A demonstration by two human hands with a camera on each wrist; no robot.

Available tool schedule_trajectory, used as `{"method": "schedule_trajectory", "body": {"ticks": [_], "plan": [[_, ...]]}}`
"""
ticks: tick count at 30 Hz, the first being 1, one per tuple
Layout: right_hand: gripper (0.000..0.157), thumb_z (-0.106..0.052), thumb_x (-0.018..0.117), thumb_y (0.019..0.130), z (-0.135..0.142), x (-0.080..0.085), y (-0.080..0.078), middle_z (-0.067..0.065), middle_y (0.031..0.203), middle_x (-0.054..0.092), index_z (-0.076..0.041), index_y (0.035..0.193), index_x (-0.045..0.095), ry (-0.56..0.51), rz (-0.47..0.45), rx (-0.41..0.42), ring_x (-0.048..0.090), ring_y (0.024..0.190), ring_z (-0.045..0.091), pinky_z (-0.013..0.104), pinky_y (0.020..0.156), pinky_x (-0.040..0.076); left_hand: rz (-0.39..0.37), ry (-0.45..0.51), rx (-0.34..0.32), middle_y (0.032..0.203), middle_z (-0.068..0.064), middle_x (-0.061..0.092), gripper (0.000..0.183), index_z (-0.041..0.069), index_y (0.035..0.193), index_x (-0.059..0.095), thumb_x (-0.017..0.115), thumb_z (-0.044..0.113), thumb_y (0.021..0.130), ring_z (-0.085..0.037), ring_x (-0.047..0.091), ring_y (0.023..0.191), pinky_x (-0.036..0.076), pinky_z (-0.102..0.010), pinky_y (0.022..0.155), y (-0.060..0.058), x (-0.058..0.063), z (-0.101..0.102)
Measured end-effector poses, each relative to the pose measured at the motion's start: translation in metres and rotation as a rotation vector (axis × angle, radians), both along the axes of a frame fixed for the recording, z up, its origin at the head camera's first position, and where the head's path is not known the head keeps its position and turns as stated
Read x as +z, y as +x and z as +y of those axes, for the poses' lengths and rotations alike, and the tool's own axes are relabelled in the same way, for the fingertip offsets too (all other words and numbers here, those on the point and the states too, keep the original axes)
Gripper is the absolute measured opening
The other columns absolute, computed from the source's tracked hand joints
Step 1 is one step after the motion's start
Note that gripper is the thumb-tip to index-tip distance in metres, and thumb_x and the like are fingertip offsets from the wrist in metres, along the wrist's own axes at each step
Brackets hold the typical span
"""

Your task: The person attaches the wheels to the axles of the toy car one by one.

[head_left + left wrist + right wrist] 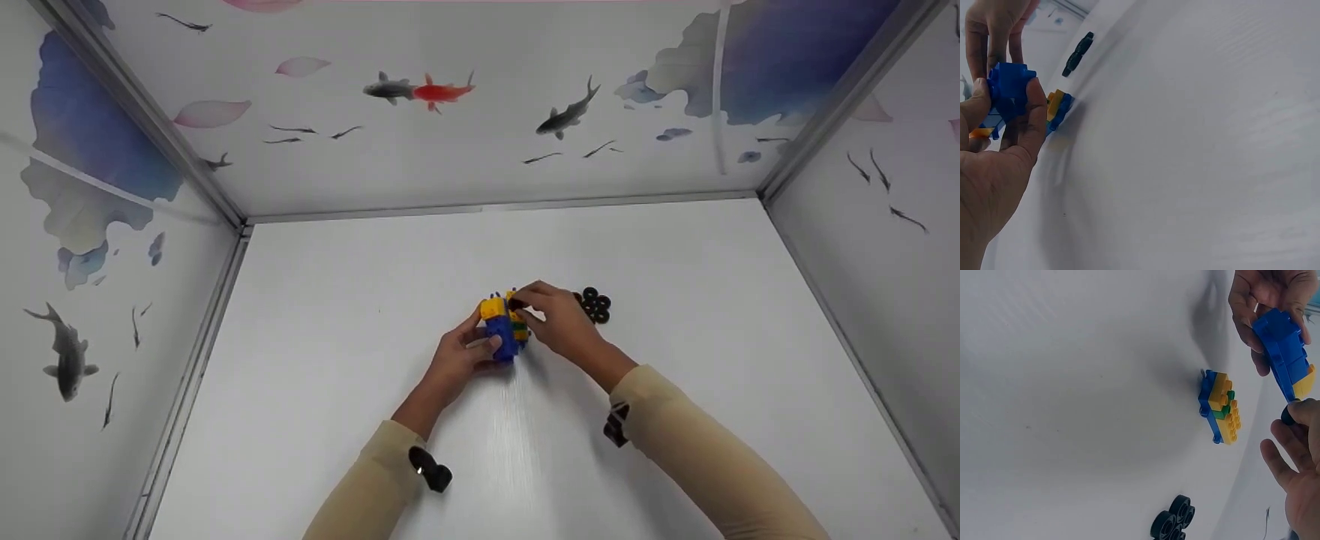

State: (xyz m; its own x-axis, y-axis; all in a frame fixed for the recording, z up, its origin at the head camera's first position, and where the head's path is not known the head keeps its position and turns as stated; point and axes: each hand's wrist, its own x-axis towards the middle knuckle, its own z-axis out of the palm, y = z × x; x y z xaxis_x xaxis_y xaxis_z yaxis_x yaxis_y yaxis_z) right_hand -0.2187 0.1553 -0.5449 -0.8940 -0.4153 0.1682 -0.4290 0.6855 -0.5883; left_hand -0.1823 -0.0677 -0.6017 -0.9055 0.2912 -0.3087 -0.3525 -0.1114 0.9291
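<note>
A blue-and-yellow brick piece [1286,349] is held up off the worktop [300,337], about in the middle of things, its blue part toward the person and its yellow end pointing away. The left hand [461,352] has it: that grip is curled round the blue part, thumb on one side and fingers on the other. At the yellow end the right hand [559,315] comes in from the side, its grip pinching a small black wheel [1288,415] between thumb and fingertip, while other fingers stand off, loosely bent. The wheel is right up against the piece, though I can't tell whether it is fitted on.

Just past the held piece, partly hidden behind it from above, a second brick build [1220,406] sits on the worktop. It has a blue base with small nubs along its edge, and on top yellow bricks with a green one between them. Near the right hand, on its far side, a cluster of black wheels [596,305] lies packed close together.

Both arms reach in wearing beige sleeves [697,450], a dark device [430,469] strapped at each wrist. Around the white worktop stand pale panels [480,150] joined by grey metal edging, printed with dark fish, one red fish [442,92], pink petals and blue-violet washes.
</note>
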Motion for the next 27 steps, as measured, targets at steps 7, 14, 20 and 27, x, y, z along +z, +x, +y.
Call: {"method": "schedule_trajectory", "body": {"ticks": [7,14,20,27], "plan": [[0.029,-0.006,0.076,0.104,-0.003,0.000,0.001,0.013,0.132,0.075,-0.006,0.133,0.078,-0.007,0.020,0.016,0.077,0.119,0.031,0.043,0.101,0.067,0.003,0.022,-0.002,0.156,-0.025,0.055,0.084,0.028,0.176,0.029,0.076,0.023,0.107,-0.038,0.067,0.139,0.063,-0.046,0.110,0.002,0.001,0.000],[0.031,-0.002,0.075,0.104,-0.005,0.004,0.004,0.014,0.132,0.073,-0.003,0.135,0.077,-0.057,0.018,0.032,0.077,0.120,0.031,0.040,0.101,0.067,-0.027,0.072,-0.008,0.165,-0.024,0.051,0.085,0.029,0.176,0.028,0.076,0.027,0.107,-0.040,0.062,0.146,0.060,-0.049,0.114,0.002,0.005,0.000],[0.032,-0.001,0.075,0.104,-0.005,0.006,0.006,0.016,0.127,0.073,-0.001,0.135,0.077,-0.078,0.066,0.056,0.078,0.113,0.030,0.039,0.096,0.068,-0.081,0.195,-0.022,0.172,-0.027,0.043,0.078,0.019,0.178,0.022,0.065,0.020,0.113,-0.045,0.055,0.152,0.057,-0.054,0.118,0.002,0.008,0.000],[0.026,-0.004,0.074,0.105,-0.007,0.006,0.009,0.015,0.121,0.073,0.000,0.130,0.079,-0.003,0.134,0.040,0.078,0.108,0.031,0.040,0.093,0.068,-0.097,0.232,-0.038,0.172,-0.025,0.044,0.071,0.017,0.177,0.027,0.061,0.019,0.115,-0.043,0.057,0.149,0.056,-0.053,0.118,0.003,0.012,0.004]]}}
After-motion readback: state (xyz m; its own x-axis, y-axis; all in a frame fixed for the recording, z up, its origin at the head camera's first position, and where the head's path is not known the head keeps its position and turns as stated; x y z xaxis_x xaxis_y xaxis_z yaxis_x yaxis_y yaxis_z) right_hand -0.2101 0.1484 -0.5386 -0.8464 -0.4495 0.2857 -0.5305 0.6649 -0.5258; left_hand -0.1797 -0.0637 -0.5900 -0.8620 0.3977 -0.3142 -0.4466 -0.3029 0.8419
